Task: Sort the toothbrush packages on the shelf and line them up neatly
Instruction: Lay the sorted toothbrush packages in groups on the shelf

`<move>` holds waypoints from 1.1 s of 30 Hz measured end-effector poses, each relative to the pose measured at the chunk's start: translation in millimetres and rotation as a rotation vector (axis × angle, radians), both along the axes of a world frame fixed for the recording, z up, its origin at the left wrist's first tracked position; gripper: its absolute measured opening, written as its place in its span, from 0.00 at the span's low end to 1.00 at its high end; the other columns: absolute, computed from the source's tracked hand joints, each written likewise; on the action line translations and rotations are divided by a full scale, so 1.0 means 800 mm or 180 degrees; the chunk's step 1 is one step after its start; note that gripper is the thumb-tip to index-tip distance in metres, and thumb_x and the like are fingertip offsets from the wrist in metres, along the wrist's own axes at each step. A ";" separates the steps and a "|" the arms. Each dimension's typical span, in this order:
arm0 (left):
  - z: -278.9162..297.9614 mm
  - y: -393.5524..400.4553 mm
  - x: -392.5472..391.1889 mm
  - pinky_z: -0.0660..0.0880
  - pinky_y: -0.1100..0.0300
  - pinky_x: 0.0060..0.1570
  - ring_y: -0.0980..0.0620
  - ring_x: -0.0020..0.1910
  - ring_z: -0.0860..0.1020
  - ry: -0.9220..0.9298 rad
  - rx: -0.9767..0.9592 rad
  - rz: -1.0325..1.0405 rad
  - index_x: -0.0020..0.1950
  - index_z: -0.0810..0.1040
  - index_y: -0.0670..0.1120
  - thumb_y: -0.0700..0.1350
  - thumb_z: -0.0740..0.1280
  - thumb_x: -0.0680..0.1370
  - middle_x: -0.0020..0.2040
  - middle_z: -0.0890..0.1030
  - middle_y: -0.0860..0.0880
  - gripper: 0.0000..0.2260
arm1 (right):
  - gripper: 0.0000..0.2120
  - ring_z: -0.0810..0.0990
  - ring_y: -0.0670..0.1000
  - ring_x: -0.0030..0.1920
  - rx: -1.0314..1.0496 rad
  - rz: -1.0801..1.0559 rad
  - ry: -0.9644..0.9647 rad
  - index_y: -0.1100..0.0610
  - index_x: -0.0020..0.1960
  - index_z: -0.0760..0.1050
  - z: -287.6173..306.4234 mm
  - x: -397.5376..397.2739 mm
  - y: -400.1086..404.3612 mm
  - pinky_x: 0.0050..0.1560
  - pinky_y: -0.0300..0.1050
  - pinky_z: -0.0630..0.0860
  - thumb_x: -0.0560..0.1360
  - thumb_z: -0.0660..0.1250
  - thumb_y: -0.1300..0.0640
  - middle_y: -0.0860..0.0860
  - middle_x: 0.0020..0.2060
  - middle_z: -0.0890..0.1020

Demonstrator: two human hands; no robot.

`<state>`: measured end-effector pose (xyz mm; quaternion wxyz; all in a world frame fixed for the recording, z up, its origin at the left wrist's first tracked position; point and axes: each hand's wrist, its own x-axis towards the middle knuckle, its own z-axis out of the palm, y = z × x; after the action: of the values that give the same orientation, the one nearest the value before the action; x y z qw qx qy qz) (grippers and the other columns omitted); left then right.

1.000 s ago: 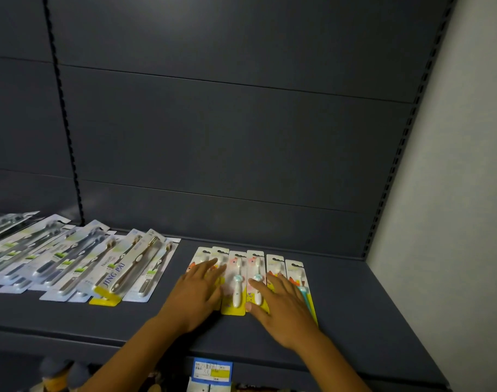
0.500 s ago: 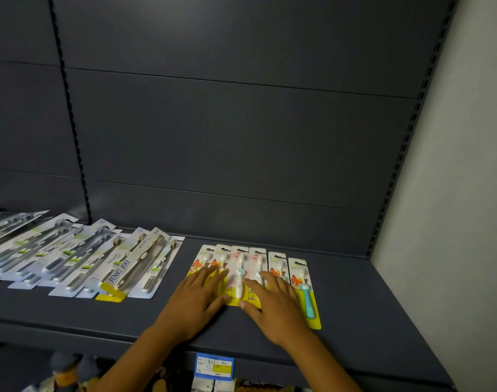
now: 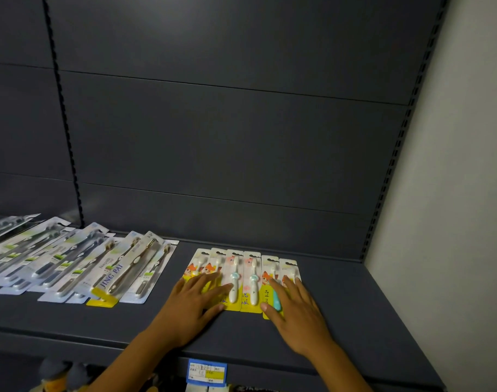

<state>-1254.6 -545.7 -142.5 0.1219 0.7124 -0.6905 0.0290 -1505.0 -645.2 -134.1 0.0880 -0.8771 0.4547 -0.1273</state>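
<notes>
Shelf: dark grey shelf (image 3: pixel 340 306) against a slatted grey back panel (image 3: pixel 227 142); pale wall (image 3: pixel 453 193) closes its right end.
Children's packages: six yellow blister cards (image 3: pixel 243 278) lie flat side by side near the middle of the shelf, long edges touching or overlapping slightly, tops toward the back panel.
Contents, cards 1–2 from left: fox print on the card; each blister holds a small pale brush, lower part hidden under the hand.
Contents, cards 3–4: pink print; each blister holds one white brush with a pale blue collar (image 3: pixel 234 281).
Contents, cards 5–6: fox print again; a light blue handle (image 3: pixel 276 299) shows in card 5. Contents of card 6 too covered to tell.
Left hand: left hand (image 3: pixel 195 304) lies palm down on the two leftmost cards, fingers straight and spread, thumb tip at the near edge of card 3. Grips nothing.
Right hand: right hand (image 3: pixel 296 309) lies flat over the lower halves of cards 5 and 6, fingers extended, thumb at the front edge of card 5. Grips nothing.
Adult packages: a fan of longer white blister packs (image 3: pixel 71 264) overlaps at a slant on the left part of the shelf, apart from the yellow row; the top one reads JING PAI (image 3: pixel 111 278) and holds a brown-handled brush.
Shelf edge: blue price tag (image 3: pixel 207 373) below the hands.
</notes>
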 end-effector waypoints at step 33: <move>0.005 -0.047 0.012 0.45 0.46 0.75 0.54 0.79 0.48 0.0128 0.0156 0.0063 0.78 0.50 0.63 0.72 0.34 0.70 0.79 0.46 0.60 0.38 | 0.47 0.41 0.52 0.79 0.0077 0.0062 0.0160 0.37 0.78 0.50 0.017 0.020 -0.050 0.78 0.53 0.42 0.62 0.31 0.23 0.46 0.79 0.49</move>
<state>-1244.9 -583.7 -138.6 0.1180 0.7225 -0.6813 -0.0010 -1488.8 -684.8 -120.6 0.0883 -0.8833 0.4497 -0.0988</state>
